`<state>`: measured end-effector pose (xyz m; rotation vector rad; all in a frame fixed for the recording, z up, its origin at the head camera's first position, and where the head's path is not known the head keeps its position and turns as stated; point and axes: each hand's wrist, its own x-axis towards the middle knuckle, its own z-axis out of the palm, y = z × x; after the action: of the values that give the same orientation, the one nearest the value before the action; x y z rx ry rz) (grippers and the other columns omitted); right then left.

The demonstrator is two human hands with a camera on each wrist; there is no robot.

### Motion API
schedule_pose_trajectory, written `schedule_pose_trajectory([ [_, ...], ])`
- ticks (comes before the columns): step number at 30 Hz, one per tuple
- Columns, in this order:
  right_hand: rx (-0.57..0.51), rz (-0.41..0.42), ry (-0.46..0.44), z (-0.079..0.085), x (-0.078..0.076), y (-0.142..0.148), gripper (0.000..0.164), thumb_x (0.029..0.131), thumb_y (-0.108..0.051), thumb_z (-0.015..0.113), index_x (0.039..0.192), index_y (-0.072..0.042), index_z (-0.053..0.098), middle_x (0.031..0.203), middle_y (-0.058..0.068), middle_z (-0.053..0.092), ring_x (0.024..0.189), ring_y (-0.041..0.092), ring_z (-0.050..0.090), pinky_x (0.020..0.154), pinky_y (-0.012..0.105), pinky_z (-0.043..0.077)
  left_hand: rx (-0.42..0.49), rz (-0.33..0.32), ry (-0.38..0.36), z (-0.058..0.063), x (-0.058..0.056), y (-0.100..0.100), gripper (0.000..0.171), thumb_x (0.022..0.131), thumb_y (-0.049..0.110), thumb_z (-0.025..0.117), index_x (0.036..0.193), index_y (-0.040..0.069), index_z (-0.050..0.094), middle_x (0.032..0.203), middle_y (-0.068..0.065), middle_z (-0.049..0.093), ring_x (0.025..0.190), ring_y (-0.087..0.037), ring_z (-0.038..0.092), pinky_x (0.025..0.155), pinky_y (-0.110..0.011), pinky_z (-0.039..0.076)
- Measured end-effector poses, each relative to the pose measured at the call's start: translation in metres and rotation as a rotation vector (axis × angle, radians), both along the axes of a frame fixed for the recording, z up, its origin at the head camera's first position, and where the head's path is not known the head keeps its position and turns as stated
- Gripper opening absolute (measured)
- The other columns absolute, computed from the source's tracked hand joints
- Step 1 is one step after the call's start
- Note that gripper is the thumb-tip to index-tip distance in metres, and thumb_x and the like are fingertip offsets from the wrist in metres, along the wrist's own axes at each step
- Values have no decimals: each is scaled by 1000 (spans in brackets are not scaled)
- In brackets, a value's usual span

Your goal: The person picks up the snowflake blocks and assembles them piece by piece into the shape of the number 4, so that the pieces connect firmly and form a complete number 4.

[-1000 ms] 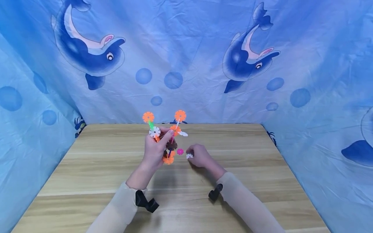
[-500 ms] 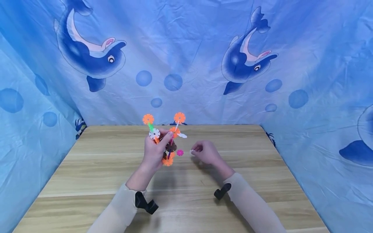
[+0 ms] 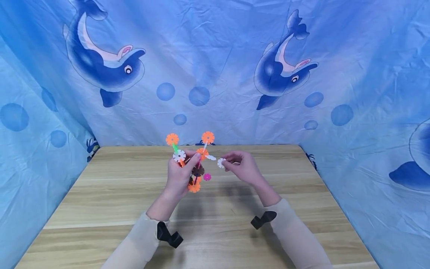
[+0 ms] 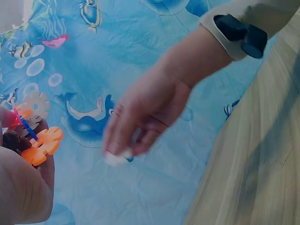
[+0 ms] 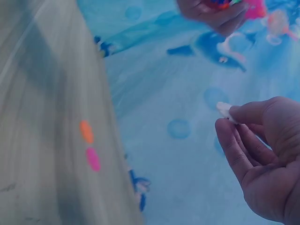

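My left hand (image 3: 178,173) grips a figure of interlocking notched discs, raised over the table. Orange discs (image 3: 208,138) top its two upper arms, with white, green, brown and dark pieces between. A white disc (image 3: 211,158) juts from its right side, edge-on. Between thumb and forefinger, my right hand (image 3: 244,167) pinches a loose white notched disc (image 3: 220,163) just right of that piece, a small gap apart. The right wrist view shows this white disc (image 5: 224,109) at the fingertips. In the left wrist view, part of the figure's orange disc (image 4: 46,144) shows beside the left palm.
A pink disc (image 3: 207,177) lies on the wooden table (image 3: 111,201) below the hands. The right wrist view shows an orange disc (image 5: 86,131) beside it. Behind and at both sides hangs a blue dolphin-print cloth (image 3: 228,74). Both wrists wear black mounts (image 3: 169,234).
My right hand has lifted the white disc off the table, up and level with the figure's right side, turning it to face the head camera. The left hand has stayed nearly still.
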<state>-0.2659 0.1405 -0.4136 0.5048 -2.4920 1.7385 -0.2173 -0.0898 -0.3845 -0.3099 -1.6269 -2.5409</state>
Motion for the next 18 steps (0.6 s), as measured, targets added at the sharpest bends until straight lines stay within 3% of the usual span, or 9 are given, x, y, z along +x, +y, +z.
schedule_pose_trajectory([
  [4, -77, -5, 29, 15, 10, 0, 16, 96, -12, 80, 111, -7, 80, 99, 14, 81, 77, 28, 77, 72, 32, 68, 12, 8, -6, -1, 0, 2, 13, 102, 3, 68, 95, 15, 69, 74, 3, 68, 60, -11, 67, 63, -26, 66],
  [10, -180, -17, 141, 30, 22, -3, 15, 93, -5, 80, 108, 0, 79, 99, 20, 79, 75, 13, 76, 71, 31, 68, 17, 31, -27, -2, -1, 3, 14, 101, 4, 69, 95, 16, 70, 73, 3, 68, 58, -12, 67, 62, -26, 65],
  [18, -279, 81, 191, 39, 33, -6, 16, 91, 6, 78, 107, 8, 76, 96, 14, 80, 77, 13, 79, 72, 36, 69, 14, 35, -46, -4, -3, 5, 11, 102, 5, 69, 97, 15, 69, 73, 2, 68, 59, -13, 68, 63, -28, 66],
])
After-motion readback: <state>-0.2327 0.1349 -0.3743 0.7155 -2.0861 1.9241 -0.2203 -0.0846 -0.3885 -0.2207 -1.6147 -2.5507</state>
